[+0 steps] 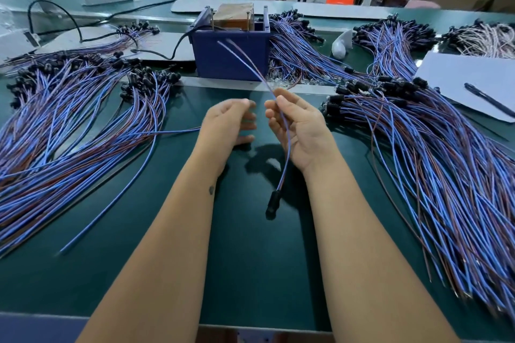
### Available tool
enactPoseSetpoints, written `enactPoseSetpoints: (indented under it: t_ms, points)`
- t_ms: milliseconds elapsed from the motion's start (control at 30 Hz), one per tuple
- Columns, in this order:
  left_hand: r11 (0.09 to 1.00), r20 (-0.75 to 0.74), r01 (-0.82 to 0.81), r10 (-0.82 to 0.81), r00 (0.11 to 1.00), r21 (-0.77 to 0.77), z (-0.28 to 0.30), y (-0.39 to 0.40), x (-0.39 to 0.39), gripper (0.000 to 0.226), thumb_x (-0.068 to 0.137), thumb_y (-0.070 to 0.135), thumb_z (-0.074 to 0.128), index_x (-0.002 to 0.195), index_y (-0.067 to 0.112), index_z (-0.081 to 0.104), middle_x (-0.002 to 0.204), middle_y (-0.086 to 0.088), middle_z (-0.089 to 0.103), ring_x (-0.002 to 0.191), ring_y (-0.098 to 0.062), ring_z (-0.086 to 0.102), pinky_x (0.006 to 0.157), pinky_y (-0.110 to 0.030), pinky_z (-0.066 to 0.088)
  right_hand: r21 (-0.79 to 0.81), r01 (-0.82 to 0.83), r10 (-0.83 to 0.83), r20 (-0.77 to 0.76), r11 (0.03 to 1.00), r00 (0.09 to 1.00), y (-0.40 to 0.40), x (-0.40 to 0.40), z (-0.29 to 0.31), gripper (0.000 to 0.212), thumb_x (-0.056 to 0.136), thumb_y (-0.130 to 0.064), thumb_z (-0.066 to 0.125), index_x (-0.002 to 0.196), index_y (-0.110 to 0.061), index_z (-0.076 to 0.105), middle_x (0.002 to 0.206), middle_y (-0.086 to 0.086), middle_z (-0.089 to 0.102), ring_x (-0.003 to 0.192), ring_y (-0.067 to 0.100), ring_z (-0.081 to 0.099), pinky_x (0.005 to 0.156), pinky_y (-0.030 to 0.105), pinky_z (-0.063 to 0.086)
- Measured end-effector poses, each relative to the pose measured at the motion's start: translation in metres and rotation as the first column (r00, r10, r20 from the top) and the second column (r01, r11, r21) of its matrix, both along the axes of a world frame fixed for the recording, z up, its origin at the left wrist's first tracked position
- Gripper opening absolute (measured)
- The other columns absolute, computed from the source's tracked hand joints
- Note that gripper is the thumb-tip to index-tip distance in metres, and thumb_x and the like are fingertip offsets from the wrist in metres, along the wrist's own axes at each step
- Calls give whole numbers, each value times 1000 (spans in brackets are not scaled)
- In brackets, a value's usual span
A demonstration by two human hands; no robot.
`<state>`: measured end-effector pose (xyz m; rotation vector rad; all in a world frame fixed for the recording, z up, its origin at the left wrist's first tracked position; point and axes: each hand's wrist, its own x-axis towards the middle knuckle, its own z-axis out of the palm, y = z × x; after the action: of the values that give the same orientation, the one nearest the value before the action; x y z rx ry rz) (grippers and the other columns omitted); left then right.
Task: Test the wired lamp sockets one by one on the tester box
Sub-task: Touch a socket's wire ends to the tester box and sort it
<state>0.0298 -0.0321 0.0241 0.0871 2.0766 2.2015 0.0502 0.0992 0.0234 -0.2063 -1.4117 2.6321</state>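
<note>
1. Between the two hands, above the middle of the green bench [250,259], hangs one wired lamp socket [272,203]: a small black cylinder dangling low on a paired blue and brown lead, its two free wire ends [223,43] splayed upward toward the tester box [231,54].
2. Right hand [298,131] holds that lead, thumb and fingers [271,113] pinched on it just below the point where the ends part. Left hand [227,122] is just beside it, fingers loosely curled and blurred, grasping nothing that I can see.
3. Risk, as I judge it: the thin ends wave freely, so they could miss the box's contacts or touch each other and give a false reading; the swinging socket might also snag.
4. Heaps of similar sockets lie to the left [83,120] and right [418,161]; dropping this one into the wrong heap would mix tested with untested.
5. Farther right sit a white sheet [459,75] and a pen [487,99].
</note>
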Motion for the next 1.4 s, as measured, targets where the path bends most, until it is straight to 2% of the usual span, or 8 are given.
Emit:
enactPoseSetpoints:
  t_ms: [100,200,333,567,700,1000,1133,1400]
  points:
    - [996,-13,-46,47,999,73,-5,-6,-7,20,103,19,46,104,18,66,90,0,68,74,-7,67,63,-24,58,463,-19,18,7,886,1000,-13,3,-2,13,94,2,57,100,-6,64,70,8,68,53,11,60,52,18,48]
    - [994,-77,-27,35,996,104,-8,-6,-7,21,101,8,48,112,15,65,95,0,69,77,-6,68,65,-21,55,603,-34,37,9,797,999,-23,5,-2,14,92,1,60,91,-12,65,73,11,66,57,12,60,51,17,48]
    - [998,-223,-46,52,974,33,-13,-6,-8,33,95,-3,54,113,24,62,104,1,72,85,-15,67,71,-26,57,603,-26,23,13,797,1000,-25,4,-2,10,93,2,57,89,-7,62,69,9,65,55,6,62,51,18,49]
    - [997,-193,-60,68,979,49,-15,-4,-8,32,94,3,60,120,21,55,93,5,77,88,-11,71,77,-24,55,698,41,-36,-23,715,999,-25,2,-7,15,93,-7,61,81,-12,67,67,0,63,60,8,55,62,25,46]
    - [995,-211,-75,59,976,-70,-15,-1,-6,13,94,12,63,95,24,69,82,9,75,77,-3,66,77,-21,53,719,70,-51,-48,691,998,-26,0,-9,14,93,-7,62,84,-16,69,54,-18,58,48,-8,50,59,15,42]
    - [969,-264,-197,152,952,-152,-16,-3,-8,15,91,23,68,76,25,66,72,5,69,69,-10,62,78,-40,55,714,111,-127,-32,691,991,-25,-2,-9,20,89,-15,68,70,-20,67,61,-3,59,59,10,49,61,25,42]
    - [952,-278,-250,195,941,-176,-16,-4,-8,14,96,26,60,83,29,63,69,10,72,72,-6,68,75,-36,56,683,147,-186,-17,715,982,-22,-3,-11,20,91,-13,63,73,-19,66,66,1,61,65,16,54,68,36,49]
    - [915,-296,-328,255,921,-233,-16,-8,-8,16,97,31,56,83,33,64,55,17,64,50,4,53,51,-7,39,671,165,-230,7,723,973,-20,-3,-11,14,94,-14,60,81,-17,65,69,-3,63,63,13,55,69,33,50]
